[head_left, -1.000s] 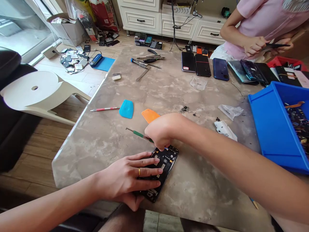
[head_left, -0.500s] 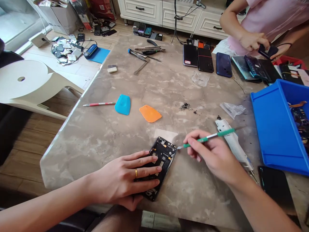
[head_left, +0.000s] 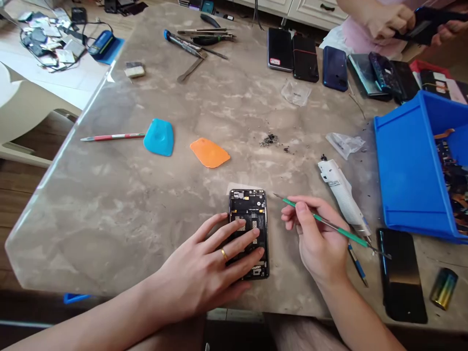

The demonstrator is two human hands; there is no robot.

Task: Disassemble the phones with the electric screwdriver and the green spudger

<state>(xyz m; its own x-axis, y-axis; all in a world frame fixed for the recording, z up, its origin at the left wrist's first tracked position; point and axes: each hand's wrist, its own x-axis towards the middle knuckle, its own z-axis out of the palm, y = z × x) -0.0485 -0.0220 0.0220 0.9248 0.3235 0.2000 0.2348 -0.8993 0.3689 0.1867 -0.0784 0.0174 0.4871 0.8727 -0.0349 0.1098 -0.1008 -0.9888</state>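
Observation:
An opened phone [head_left: 261, 226], its black inside with small gold and silver parts showing, lies nearly upright to my view on the table. My left hand [head_left: 215, 256] rests flat across its lower part, fingers spread and a gold ring on one. My right hand [head_left: 317, 234] is closed in a pen-like pinch around a thin green pry tool [head_left: 331, 225]. The tool's pointed metal tip stands a little right of the phone's top corner, apart from it. Its other, hooked end reaches over a dark phone [head_left: 402, 278] at the right.
Blue [head_left: 159, 137] and orange [head_left: 209, 152] picks, a red pen-like tool [head_left: 113, 137], and loose screws [head_left: 269, 140] lie beyond the phone. A white-handled tool [head_left: 343, 192] and blue bin [head_left: 405, 165] stand right. Another person's hands [head_left: 389, 22] hold a dark object at back right.
The tool's tip has left the phone's edge, and the tool now slopes down to the right. The phone appears straighter under my left hand. My view has shifted too.

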